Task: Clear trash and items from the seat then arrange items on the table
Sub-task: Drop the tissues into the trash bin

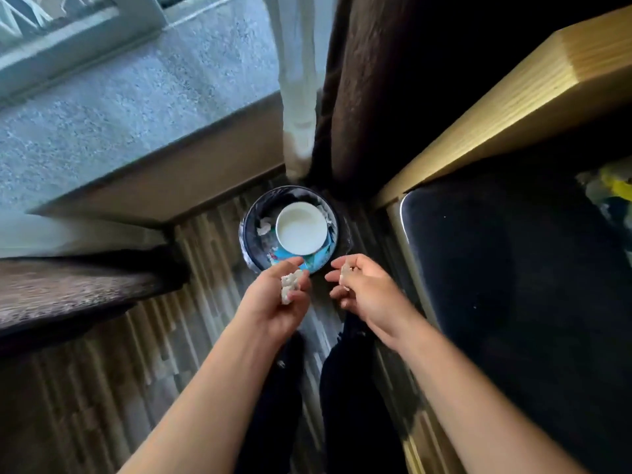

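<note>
A round black trash bin (249, 234) stands on the floor below me. Inside it lie a white paper bowl (301, 229), a blue wrapper (316, 263) and a bit of crumpled paper (263, 227). My left hand (277, 299) hovers at the bin's near rim, closed on a crumpled white tissue (290, 285). My right hand (362, 289) is just right of the rim, pinching a smaller scrap of white tissue (346, 272). The dark padded seat (506, 285) lies to the right.
A wooden table edge (513, 97) runs above the seat. Colourful items (612, 189) lie at the seat's far right. A dark curtain (355, 80) and a white sheer curtain (297, 80) hang behind the bin. A window ledge (164, 172) is at left, striped carpet (119, 371) underfoot.
</note>
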`<state>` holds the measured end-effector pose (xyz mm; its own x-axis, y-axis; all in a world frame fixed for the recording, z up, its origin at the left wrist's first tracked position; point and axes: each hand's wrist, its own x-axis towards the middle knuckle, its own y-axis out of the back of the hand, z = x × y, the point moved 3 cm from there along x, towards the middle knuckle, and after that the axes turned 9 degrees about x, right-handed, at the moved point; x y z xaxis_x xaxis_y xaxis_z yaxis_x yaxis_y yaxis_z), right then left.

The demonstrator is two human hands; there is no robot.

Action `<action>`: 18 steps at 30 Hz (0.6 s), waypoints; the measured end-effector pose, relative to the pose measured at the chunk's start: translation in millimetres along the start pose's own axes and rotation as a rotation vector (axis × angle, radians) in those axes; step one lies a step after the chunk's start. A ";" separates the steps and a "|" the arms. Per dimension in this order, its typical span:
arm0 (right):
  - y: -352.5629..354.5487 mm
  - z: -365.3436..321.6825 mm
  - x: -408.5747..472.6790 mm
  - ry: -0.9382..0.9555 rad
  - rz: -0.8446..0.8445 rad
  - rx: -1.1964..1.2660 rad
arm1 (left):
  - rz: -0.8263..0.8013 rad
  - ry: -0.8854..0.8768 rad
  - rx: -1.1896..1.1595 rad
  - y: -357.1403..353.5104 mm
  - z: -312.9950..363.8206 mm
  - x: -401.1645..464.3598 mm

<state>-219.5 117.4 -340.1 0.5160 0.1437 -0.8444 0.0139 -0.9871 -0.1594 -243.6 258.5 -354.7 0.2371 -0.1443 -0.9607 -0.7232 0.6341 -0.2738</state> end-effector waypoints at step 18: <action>-19.0 74.6 221.2 -0.173 0.161 0.230 | 0.116 0.022 -0.010 40.2 60.8 239.7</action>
<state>-169.5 173.2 -562.0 0.3421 0.0166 -0.9395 -0.2601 -0.9591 -0.1117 -176.5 295.5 -593.2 0.1368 -0.0870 -0.9868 -0.7516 0.6397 -0.1606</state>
